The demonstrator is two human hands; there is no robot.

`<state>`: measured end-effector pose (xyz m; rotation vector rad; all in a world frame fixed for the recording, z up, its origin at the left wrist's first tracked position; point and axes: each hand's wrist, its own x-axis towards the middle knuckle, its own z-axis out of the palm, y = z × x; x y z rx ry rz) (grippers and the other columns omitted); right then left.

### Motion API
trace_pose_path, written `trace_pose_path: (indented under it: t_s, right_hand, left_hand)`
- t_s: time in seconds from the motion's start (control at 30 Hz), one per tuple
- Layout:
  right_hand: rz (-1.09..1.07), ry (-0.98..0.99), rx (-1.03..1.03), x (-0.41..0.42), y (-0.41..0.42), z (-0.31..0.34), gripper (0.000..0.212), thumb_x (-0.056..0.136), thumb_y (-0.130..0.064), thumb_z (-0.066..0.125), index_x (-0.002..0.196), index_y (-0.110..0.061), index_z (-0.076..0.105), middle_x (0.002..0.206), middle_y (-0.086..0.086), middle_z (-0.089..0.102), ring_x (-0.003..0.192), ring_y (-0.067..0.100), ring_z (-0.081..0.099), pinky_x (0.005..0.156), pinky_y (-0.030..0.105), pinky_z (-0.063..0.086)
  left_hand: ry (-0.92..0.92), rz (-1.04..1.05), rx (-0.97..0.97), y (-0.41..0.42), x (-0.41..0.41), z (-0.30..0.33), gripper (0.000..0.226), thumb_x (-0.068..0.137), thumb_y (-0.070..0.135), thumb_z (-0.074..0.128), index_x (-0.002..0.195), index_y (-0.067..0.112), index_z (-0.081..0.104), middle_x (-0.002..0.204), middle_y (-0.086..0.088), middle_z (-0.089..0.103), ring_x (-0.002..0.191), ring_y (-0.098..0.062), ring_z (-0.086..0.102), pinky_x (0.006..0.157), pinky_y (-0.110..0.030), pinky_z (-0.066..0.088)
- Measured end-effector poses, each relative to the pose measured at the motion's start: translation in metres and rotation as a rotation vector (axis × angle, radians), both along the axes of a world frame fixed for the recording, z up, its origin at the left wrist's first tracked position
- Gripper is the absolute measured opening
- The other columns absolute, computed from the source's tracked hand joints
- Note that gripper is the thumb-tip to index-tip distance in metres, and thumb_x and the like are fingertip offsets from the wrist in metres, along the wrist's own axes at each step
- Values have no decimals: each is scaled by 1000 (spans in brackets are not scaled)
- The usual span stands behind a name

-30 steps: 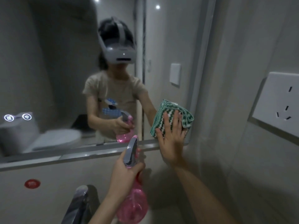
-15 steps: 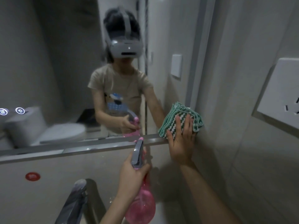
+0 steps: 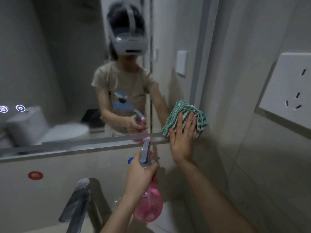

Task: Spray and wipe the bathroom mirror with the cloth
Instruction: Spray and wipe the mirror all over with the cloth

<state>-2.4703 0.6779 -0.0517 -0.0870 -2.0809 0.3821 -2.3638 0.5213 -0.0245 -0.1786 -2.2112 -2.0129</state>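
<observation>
The left hand (image 3: 141, 170) has its fingers curled around the neck of the pink spray bottle (image 3: 149, 207), nozzle toward the mirror (image 3: 50, 64), probably ready for more spraying. The right hand (image 3: 183, 140) presses the green cloth (image 3: 185, 115) under flat, spread fingers at the mirror's lower right corner, likely to wipe there.
</observation>
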Motion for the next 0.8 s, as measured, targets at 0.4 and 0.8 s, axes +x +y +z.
trace_pose_path:
  t_s: [0.4, 0.8]
  right_hand:
    - [-10, -51, 4, 5, 2, 3, 57, 102, -49, 10, 151, -20, 13, 156, 12, 7, 143, 30, 10, 109, 50, 16]
    - [26, 24, -4, -1, -2, 1, 56, 104, -42, 15, 153, -22, -3, 156, 18, 8, 143, 37, 10, 112, 45, 13]
  left_hand:
    - [98, 39, -6, 1, 12, 3, 32, 79, -9, 59, 96, 17, 53, 63, -6, 49, 42, -6, 47, 42, -22, 45]
    - [240, 22, -33, -19, 9, 65, 29, 77, -10, 58, 86, 17, 50, 58, -6, 50, 38, -9, 49, 41, -25, 46]
